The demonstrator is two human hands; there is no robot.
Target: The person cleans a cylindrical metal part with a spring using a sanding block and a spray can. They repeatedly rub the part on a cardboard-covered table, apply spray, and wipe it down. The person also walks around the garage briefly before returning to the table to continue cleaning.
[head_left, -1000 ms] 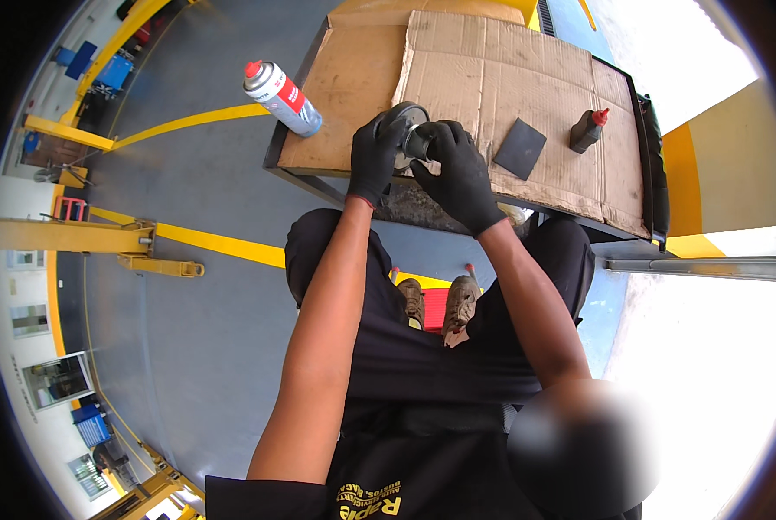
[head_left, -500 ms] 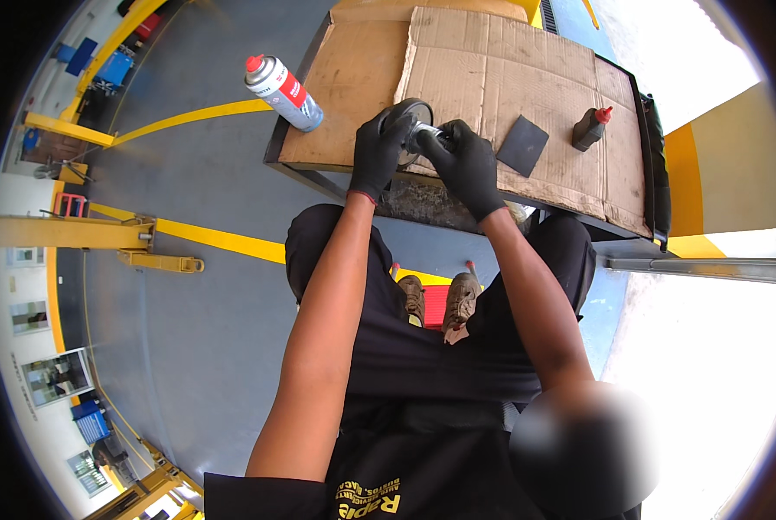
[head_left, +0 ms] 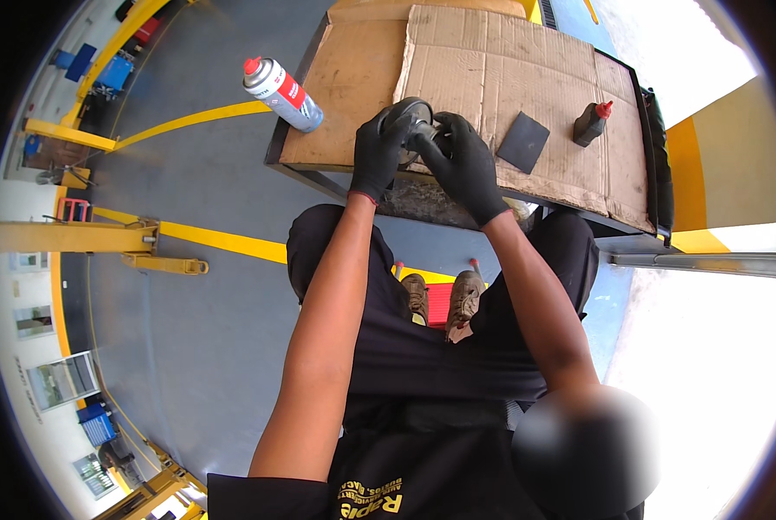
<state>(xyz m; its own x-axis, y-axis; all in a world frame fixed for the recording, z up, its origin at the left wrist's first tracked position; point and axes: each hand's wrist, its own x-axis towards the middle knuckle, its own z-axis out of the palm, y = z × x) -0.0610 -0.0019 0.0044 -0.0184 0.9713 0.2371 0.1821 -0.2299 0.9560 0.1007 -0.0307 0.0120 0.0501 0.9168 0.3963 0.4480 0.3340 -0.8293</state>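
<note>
I'm looking down at a dark metal-framed work table topped with flattened brown cardboard sheets, standing on a grey workshop floor with yellow painted lines. Off to the left is a yellow steel lift arm, well apart from the table.

At the table's left edge a silver aerosol spray can with a red cap lies on its side, partly overhanging. Toward the right edge stands a small dark squeeze bottle with a red nozzle, and just left of it lies a flat dark grey square pad.

Now the work itself: near the middle of the front edge sits a round dark metal part, disc-shaped as far as I can tell, mostly hidden by the gloves. My left hand in a black glove is wrapped around its left rim, clamping it. My right hand in a black glove is curled over the right side, fingers bent onto the hub; whether it pinches something small there I can't tell.

My read: I'm mid-way through handling this part by hand, steadying with the left, working the centre with the right. The next move calls for a firm left grip so the disc doesn't roll off the front edge.
</note>
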